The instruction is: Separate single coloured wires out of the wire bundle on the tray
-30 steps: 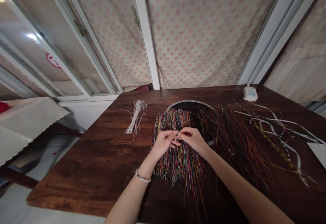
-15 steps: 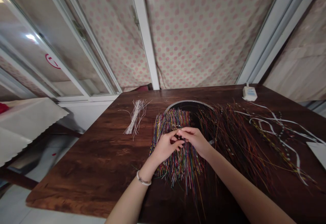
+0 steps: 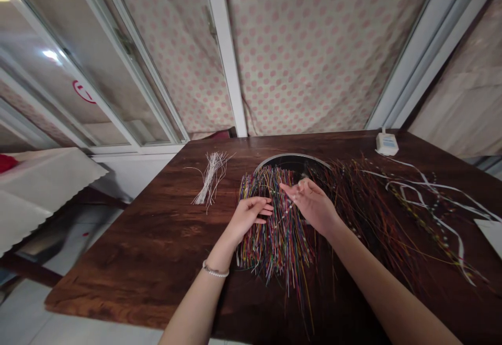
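Note:
A thick spread of multicoloured thin wires (image 3: 270, 245) lies across the middle of the dark wooden table. Over its left part is my left hand (image 3: 251, 217), fingers apart and nothing visible in them. My right hand (image 3: 314, 201) is raised above the spread's right side, a little blurred, with thumb and fingers drawn together. From its fingers a thin black-and-white strand (image 3: 289, 210) slants down to the left over the wires; exactly where it is pinched is hard to see. Behind the wires shows the rim of a round dark plate (image 3: 298, 156).
On the left lies a bundle of white wires (image 3: 209, 180). Reddish-brown strands (image 3: 376, 214) sprawl to the right. A white box (image 3: 387, 144) stands at the back right, near looping white bands (image 3: 418, 193). A white sheet (image 3: 488, 235) is at the right edge.
My hands were together over the wires and have separated. The right has moved up and right, while the left has drawn slightly down and left with its fingers loosened.

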Action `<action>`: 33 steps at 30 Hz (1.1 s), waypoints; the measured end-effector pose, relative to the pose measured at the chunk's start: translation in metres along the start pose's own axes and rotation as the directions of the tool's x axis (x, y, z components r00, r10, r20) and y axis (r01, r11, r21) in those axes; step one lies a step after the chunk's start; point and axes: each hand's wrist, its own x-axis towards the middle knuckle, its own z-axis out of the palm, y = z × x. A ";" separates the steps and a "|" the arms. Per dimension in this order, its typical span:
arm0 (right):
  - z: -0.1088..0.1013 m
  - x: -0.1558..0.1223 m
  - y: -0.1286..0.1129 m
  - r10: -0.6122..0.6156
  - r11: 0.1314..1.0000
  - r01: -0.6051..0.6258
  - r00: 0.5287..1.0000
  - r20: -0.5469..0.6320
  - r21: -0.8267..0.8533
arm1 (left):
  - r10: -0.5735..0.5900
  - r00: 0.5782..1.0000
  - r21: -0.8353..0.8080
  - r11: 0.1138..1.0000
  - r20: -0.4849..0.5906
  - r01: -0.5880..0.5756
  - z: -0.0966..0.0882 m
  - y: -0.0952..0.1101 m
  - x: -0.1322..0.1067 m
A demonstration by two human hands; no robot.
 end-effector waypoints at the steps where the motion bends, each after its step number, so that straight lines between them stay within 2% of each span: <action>1: 0.001 -0.001 -0.001 0.030 0.999 -0.030 1.000 0.002 0.034 | 0.004 1.000 0.015 1.000 -0.018 -0.004 -0.002 -0.001 0.000; 5: 0.006 -0.003 -0.007 0.091 0.994 -0.087 0.994 -0.056 0.060 | 0.042 0.994 0.099 0.995 -0.100 -0.032 -0.006 -0.004 0.003; 8: 0.002 -0.002 -0.015 0.076 0.996 -0.069 0.991 -0.110 0.064 | 0.094 0.988 0.169 0.983 -0.124 -0.073 -0.010 -0.006 0.005; 11: -0.011 0.001 -0.027 0.036 0.993 -0.019 0.987 -0.153 0.113 | 0.146 0.968 0.246 0.965 -0.204 -0.093 -0.023 -0.007 0.007; 14: -0.027 0.004 -0.042 0.000 0.985 0.034 0.980 -0.201 0.167 | 0.162 0.926 0.347 0.937 -0.342 -0.035 -0.046 -0.009 0.008; 16: -0.034 0.004 -0.048 0.027 0.985 0.012 0.975 -0.223 0.172 | 0.128 0.908 0.396 0.917 -0.399 0.045 -0.059 -0.011 0.007; 18: -0.038 0.004 -0.048 0.108 0.985 -0.074 0.970 -0.219 0.158 | 0.039 0.929 0.396 0.911 -0.367 0.118 -0.066 -0.013 0.006; 21: -0.037 0.004 -0.039 0.251 0.965 -0.230 0.950 -0.183 0.128 | -0.063 0.963 0.365 0.917 -0.260 0.158 -0.068 -0.016 0.005; 24: -0.033 0.004 -0.029 0.334 0.942 -0.322 0.928 -0.166 0.098 | -0.018 0.953 0.442 0.883 -0.303 0.158 -0.070 -0.020 0.005; 27: -0.030 0.005 -0.025 0.371 0.929 -0.363 0.915 -0.162 0.075 | 0.073 0.929 0.596 0.784 -0.364 0.172 -0.073 -0.021 0.006; 30: -0.029 0.005 -0.025 0.376 0.926 -0.369 0.913 -0.159 0.075 | 0.103 0.936 0.679 0.715 -0.338 0.166 -0.074 -0.021 0.005; 33: -0.027 0.004 -0.026 0.381 0.924 -0.374 0.912 -0.150 0.079 | 0.116 0.932 0.684 0.710 -0.344 0.165 -0.072 -0.022 0.005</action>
